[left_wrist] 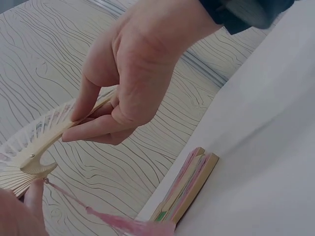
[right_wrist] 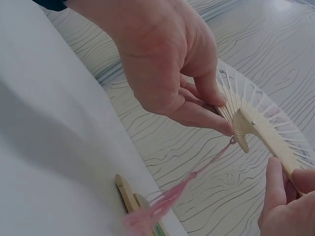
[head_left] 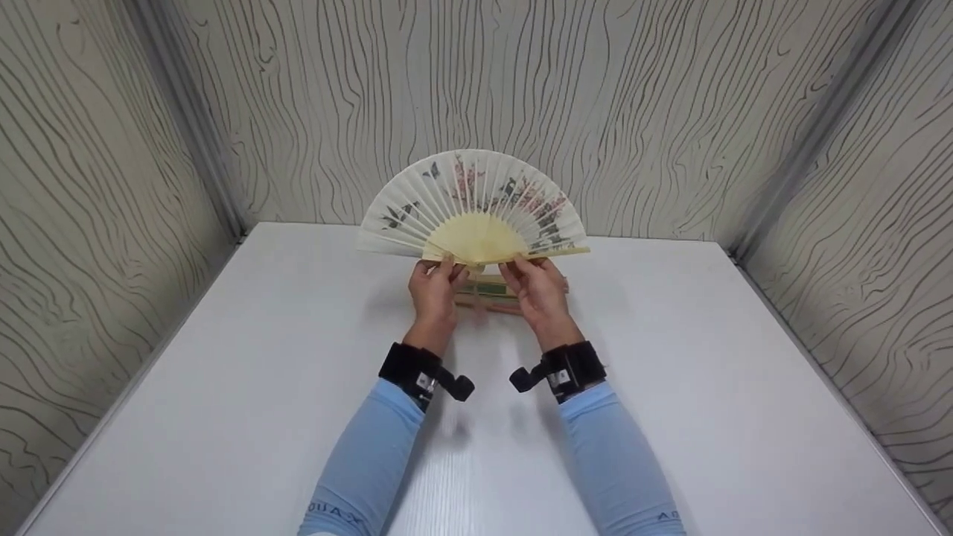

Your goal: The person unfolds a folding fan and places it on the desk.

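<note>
Both hands were up over the middle of the white table (head_left: 298,417), w/ an open fan (head_left: 472,199) spread between them, held upright above the far part of the table. Left hand (head_left: 434,292) pinched the fan's left outer stick btwn thumb & fingers; wrist view showed the thumb (left_wrist: 84,105) on one side of the stick and curled fingers on the other. Right hand (head_left: 537,290) did the same on the right outer stick, fingers (right_wrist: 206,115) curled under it near the pivot (right_wrist: 252,123). The hands sat apart, one at each end of the fan's base, not touching each other.

Fan leaf was pale w/ dark & pink printed marks, sticks light wood. A pink tassel (right_wrist: 170,196) hung from the pivot on a thin cord, blurred at its lower end.

Below the hands, a flat stack of closed fans (left_wrist: 187,189) lay on the table, pink & green edges showing; exact count couldn't be told. Black wrist straps (head_left: 408,369) and light blue sleeves (head_left: 368,454) on both arms. Wavy-lined walls (head_left: 670,112) on three sides.
</note>
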